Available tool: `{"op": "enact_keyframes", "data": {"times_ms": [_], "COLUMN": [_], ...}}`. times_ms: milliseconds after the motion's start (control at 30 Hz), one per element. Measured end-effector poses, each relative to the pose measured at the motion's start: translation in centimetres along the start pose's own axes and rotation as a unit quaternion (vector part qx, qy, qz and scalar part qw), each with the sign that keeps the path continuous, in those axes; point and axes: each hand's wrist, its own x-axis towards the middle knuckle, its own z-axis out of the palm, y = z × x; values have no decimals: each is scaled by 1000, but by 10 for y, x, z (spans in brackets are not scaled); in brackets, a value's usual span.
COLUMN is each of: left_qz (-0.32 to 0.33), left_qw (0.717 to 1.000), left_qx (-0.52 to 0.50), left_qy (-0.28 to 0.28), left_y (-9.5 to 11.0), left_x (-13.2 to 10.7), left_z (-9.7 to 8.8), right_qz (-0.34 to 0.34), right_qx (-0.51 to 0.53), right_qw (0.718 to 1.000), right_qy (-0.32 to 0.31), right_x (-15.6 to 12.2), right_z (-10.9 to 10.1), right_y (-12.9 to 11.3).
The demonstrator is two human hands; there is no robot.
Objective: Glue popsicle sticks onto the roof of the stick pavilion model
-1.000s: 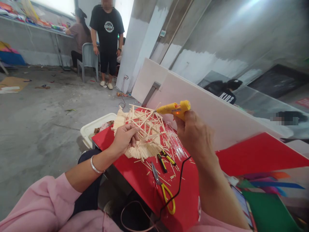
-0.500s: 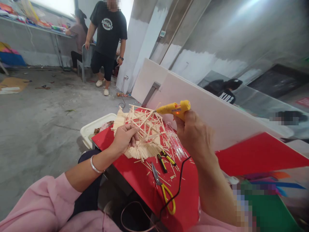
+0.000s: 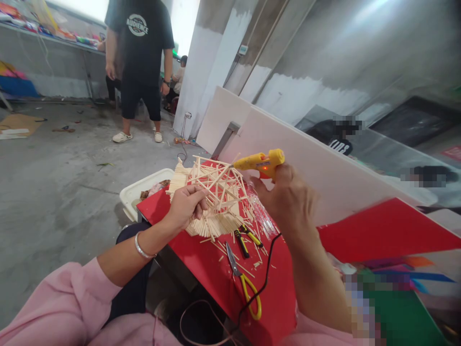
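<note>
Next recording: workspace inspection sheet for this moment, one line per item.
Surface: red tabletop, bare near its front edge.
Job's things: wooden stick structure on the tabletop; yellow glue gun, lamp lit, nozzle at its upper sticks.
Clutter: loose stick offcuts, yellow-handled scissors and pliers beside the structure.
Hands: left hand grips the structure's near side; right hand holds the glue gun.
Cables: black cord runs from under the right hand over the table's near edge.
Surroundings: white bin past the table's left corner; white board behind; a person in a black shirt standing on the concrete floor.
</note>
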Motion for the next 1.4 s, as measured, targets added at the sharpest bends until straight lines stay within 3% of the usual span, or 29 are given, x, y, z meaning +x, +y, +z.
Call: {"op": "enact_keyframes", "data": {"times_ms": [400,1033,1400], "left_qz": [-1,-11,-9], "left_qw": [1000,1000,1000], "left_qx": [2,-14,-24], "left_qy": [-2,-3,-16], "left_y": [3,5,6], "left_x": [0,-2,-2], "left_z": [1,2,2], "right_qz": [16,23,9], "right_qx": [-11,1,-12], "right_qw": [1000,1000,1000], "right_qy": [23,-11,0], "right_x": [2,1,-1], "right_z": [1,3,6], "right_y": [-1,-2,0]}}
